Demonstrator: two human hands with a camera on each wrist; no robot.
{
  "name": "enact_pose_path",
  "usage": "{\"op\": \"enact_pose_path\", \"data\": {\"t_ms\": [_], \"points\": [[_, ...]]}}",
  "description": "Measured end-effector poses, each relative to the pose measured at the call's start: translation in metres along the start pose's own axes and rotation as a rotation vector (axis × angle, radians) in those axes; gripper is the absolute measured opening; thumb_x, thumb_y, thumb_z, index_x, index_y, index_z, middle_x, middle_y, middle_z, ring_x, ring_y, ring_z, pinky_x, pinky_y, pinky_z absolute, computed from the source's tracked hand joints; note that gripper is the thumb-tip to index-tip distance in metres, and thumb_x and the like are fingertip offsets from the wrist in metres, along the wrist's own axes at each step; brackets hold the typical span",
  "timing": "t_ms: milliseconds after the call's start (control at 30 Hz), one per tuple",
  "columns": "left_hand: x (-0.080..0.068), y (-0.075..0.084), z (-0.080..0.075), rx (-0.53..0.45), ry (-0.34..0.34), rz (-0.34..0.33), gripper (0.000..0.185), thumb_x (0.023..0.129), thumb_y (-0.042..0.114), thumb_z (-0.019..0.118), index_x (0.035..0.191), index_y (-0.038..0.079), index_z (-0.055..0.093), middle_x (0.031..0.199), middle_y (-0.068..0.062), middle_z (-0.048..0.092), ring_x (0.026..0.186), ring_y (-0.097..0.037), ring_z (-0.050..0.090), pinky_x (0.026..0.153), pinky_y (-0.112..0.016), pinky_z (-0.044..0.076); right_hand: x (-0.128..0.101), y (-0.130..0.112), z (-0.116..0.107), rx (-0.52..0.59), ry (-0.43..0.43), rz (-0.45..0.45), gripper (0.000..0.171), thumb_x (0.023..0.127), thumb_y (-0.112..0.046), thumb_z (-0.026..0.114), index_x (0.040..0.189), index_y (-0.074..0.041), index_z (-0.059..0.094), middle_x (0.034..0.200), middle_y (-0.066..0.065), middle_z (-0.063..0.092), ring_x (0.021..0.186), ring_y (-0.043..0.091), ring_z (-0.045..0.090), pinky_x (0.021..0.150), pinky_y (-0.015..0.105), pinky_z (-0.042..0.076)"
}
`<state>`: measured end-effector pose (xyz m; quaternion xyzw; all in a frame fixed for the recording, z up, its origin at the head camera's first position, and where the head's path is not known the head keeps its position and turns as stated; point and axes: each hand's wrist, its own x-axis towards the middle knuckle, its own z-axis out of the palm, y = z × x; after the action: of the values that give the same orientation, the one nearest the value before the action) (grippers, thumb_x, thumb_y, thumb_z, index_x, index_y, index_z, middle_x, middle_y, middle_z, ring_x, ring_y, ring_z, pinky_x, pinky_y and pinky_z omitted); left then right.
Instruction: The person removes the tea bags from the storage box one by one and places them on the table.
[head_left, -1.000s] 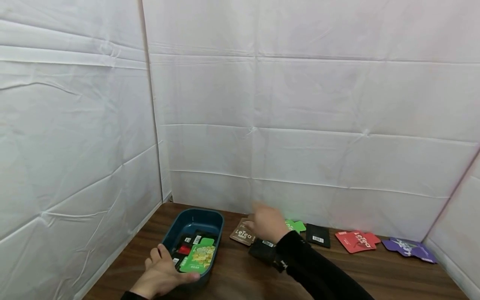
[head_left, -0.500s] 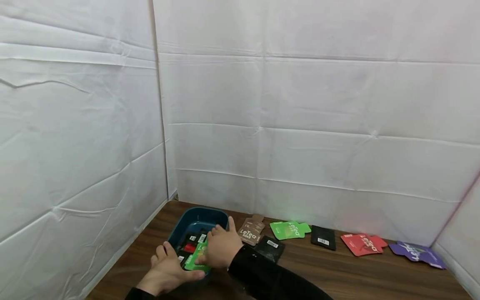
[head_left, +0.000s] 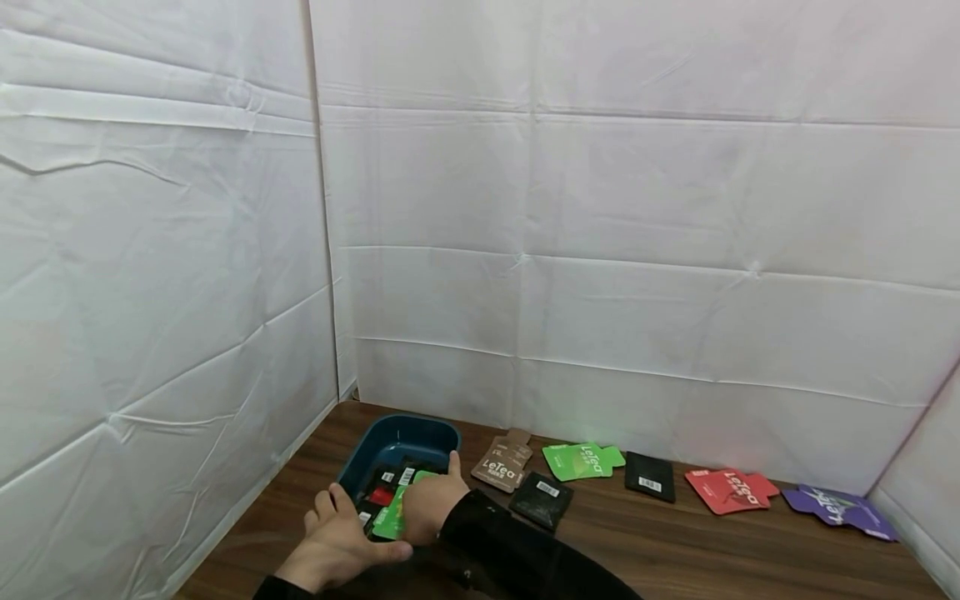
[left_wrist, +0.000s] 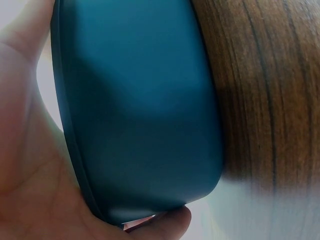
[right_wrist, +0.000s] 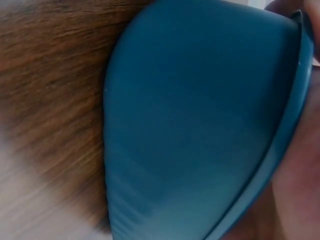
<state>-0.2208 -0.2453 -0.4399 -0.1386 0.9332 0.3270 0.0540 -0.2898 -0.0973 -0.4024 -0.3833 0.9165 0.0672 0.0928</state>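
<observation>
A dark blue plastic basin (head_left: 408,427) stands on the table, with several flat tea packets inside. My left hand (head_left: 333,533) grips its near left corner, thumb along the front; the left wrist view shows the basin's wall (left_wrist: 140,100) close up, a fingertip (left_wrist: 172,222) pressing it. My right hand (head_left: 431,507) reaches over the right rim onto a green packet (head_left: 390,518), covering part of it. Its fingertips are hidden, so whether it pinches the packet is unclear. Beside the green one lie black packets (head_left: 386,477) and a red patch (head_left: 381,497).
Right of the basin, packets lie along the back of the wooden table (head_left: 600,554): brown (head_left: 502,462), black (head_left: 542,500), green (head_left: 581,461), another black one (head_left: 649,477), red (head_left: 727,490) and purple (head_left: 840,510). White cloth walls (head_left: 637,208) enclose the table.
My right hand has come left from the brown packet to the basin, then lowered onto the green packet with its fingers drawn in. The left hand keeps its grip; the view shifts slightly.
</observation>
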Motion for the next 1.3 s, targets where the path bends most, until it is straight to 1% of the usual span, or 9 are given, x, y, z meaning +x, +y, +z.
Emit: {"op": "enact_pose_path", "data": {"t_ms": [233, 400, 667, 900, 967, 1033, 1133, 1233, 1300], "points": [[-0.001, 0.001, 0.001, -0.007, 0.0, -0.006, 0.156, 0.055, 0.076, 0.082, 0.143, -0.026, 0.004, 0.14, -0.045, 0.01, 0.125, -0.064, 0.018, 0.102, -0.069, 0.027, 0.004, 0.0, 0.002, -0.035, 0.07, -0.033, 0.039, 0.091, -0.041, 0.07, 0.06, -0.022, 0.054, 0.062, -0.007, 0.055, 0.074, 0.006, 0.057, 0.114, 0.061, 0.005], [0.0, 0.0, 0.002, -0.006, 0.001, -0.002, 0.155, 0.057, 0.076, 0.082, 0.143, -0.026, 0.003, 0.14, -0.045, 0.009, 0.125, -0.065, 0.016, 0.102, -0.07, 0.027, 0.006, -0.002, 0.002, -0.111, 0.152, -0.058, 0.038, 0.097, -0.037, 0.065, 0.062, -0.024, 0.057, 0.06, -0.006, 0.052, 0.068, 0.01, 0.055, 0.116, 0.055, 0.008], [0.0, 0.001, 0.003, -0.02, -0.009, -0.004, 0.156, 0.057, 0.075, 0.082, 0.143, -0.026, 0.002, 0.139, -0.045, 0.009, 0.124, -0.065, 0.016, 0.1, -0.07, 0.028, 0.0, -0.008, -0.001, -0.211, 0.238, -0.091, 0.027, 0.094, -0.034, 0.072, 0.069, -0.028, 0.062, 0.063, -0.008, 0.051, 0.079, 0.011, 0.06, 0.115, 0.049, 0.019], [-0.003, 0.002, 0.002, -0.019, -0.002, 0.002, 0.152, 0.06, 0.072, 0.083, 0.143, -0.027, 0.002, 0.137, -0.045, 0.01, 0.123, -0.064, 0.017, 0.101, -0.069, 0.028, -0.012, 0.005, -0.028, -0.166, 0.325, -0.107, 0.018, 0.089, -0.032, 0.075, 0.074, -0.024, 0.067, 0.073, -0.01, 0.061, 0.08, 0.009, 0.061, 0.103, 0.05, 0.033], [-0.002, 0.002, 0.001, -0.013, -0.005, 0.002, 0.152, 0.06, 0.072, 0.083, 0.142, -0.027, 0.002, 0.138, -0.046, 0.01, 0.124, -0.065, 0.016, 0.102, -0.069, 0.027, -0.02, 0.014, -0.037, -0.125, 0.386, -0.1, 0.018, 0.092, -0.033, 0.071, 0.078, -0.022, 0.067, 0.07, -0.011, 0.06, 0.075, 0.008, 0.06, 0.098, 0.047, 0.038], [-0.001, 0.002, 0.001, 0.001, -0.002, 0.0, 0.153, 0.058, 0.074, 0.082, 0.142, -0.027, 0.003, 0.138, -0.046, 0.011, 0.125, -0.066, 0.017, 0.103, -0.069, 0.027, -0.03, 0.027, -0.043, -0.064, 0.491, -0.107, 0.022, 0.096, -0.033, 0.067, 0.079, -0.02, 0.063, 0.065, -0.012, 0.055, 0.067, 0.008, 0.057, 0.091, 0.044, 0.043], [0.0, 0.003, 0.001, 0.023, 0.003, -0.015, 0.155, 0.056, 0.076, 0.082, 0.143, -0.027, 0.004, 0.137, -0.047, 0.013, 0.125, -0.066, 0.019, 0.102, -0.068, 0.028, -0.043, 0.053, -0.045, 0.13, 0.618, -0.112, 0.027, 0.1, -0.033, 0.063, 0.077, -0.02, 0.057, 0.06, -0.012, 0.046, 0.056, 0.006, 0.049, 0.071, 0.033, 0.046], [0.0, 0.003, 0.0, 0.039, 0.008, -0.024, 0.156, 0.055, 0.076, 0.082, 0.143, -0.027, 0.005, 0.136, -0.047, 0.015, 0.123, -0.065, 0.021, 0.102, -0.068, 0.029, -0.057, 0.079, -0.045, 0.382, 0.654, -0.106, 0.025, 0.1, -0.03, 0.063, 0.079, -0.018, 0.059, 0.061, -0.011, 0.047, 0.052, 0.006, 0.045, 0.055, 0.027, 0.043], [0.001, 0.003, -0.001, 0.043, 0.008, -0.028, 0.156, 0.054, 0.076, 0.082, 0.143, -0.026, 0.006, 0.136, -0.047, 0.015, 0.122, -0.064, 0.023, 0.102, -0.067, 0.03, -0.066, 0.096, -0.045, 0.563, 0.619, -0.083, 0.022, 0.101, -0.029, 0.062, 0.082, -0.017, 0.064, 0.064, -0.01, 0.052, 0.052, 0.007, 0.046, 0.053, 0.026, 0.042]]}}
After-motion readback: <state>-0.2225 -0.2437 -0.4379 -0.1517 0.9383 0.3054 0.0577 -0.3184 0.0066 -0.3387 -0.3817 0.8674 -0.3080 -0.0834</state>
